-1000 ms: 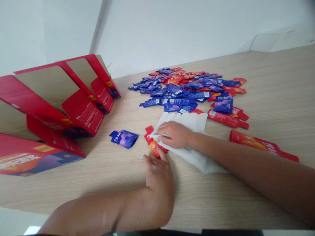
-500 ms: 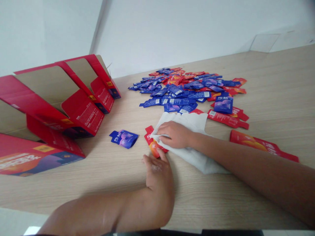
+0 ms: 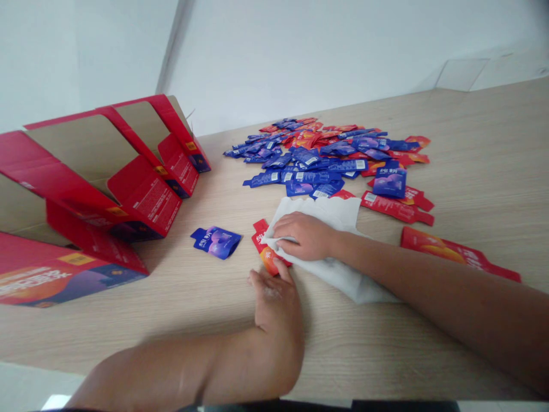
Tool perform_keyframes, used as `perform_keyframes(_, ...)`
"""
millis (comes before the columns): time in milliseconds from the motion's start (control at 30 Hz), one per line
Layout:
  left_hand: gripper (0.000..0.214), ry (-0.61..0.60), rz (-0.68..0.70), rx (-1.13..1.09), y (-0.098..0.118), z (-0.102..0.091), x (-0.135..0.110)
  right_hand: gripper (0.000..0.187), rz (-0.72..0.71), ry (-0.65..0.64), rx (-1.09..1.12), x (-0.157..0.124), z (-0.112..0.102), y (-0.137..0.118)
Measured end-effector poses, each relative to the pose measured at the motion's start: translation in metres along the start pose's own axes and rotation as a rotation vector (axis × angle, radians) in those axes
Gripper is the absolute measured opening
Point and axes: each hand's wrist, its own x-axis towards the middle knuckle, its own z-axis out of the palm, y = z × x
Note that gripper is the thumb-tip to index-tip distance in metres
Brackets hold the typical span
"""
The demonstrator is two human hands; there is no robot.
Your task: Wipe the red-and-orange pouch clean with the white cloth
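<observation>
A small red and orange pouch [image 3: 268,258] lies flat on the table, its right side covered by a white cloth [image 3: 338,274]. My left hand [image 3: 277,297] holds the pouch's lower end, thumb and finger at its near edge. Fingers bent, my right hand [image 3: 304,234] grips the cloth and presses it down over the pouch. To the left lies a single blue pouch [image 3: 217,242], touched by neither hand. Under my right forearm, a bigger-looking red pouch [image 3: 454,252] is partly hidden.
Behind the cloth spreads a heap of blue and red pouches [image 3: 317,157]. Several open red cardboard boxes [image 3: 146,206] stand in a row at the left. The wooden table [image 3: 206,320] meets a white wall [image 3: 343,51] at the back.
Almost nothing differs. My right hand and the cloth have shifted very slightly; my left hand stays at the red pouch.
</observation>
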Motion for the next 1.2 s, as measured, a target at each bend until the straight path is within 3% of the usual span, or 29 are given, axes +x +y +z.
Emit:
perform_keyframes(200, 0.048, 0.055, 0.006, 0.009, 0.0, 0.0024, -0.002, 0.018, 0.018, 0.016, 0.002, 0.0004, 0.0023, 0.0018)
perform_keyframes(800, 0.048, 0.017, -0.019, -0.087, 0.0008, 0.0032, -0.0011, 0.019, 0.025, 0.011, -0.008, 0.0008, 0.0028, 0.0018)
perform_keyframes(1200, 0.05, -0.01, -0.007, -0.034, -0.0011, -0.0019, -0.0001, 0.019, 0.023, 0.005, 0.004, 0.0002, 0.0021, 0.0021)
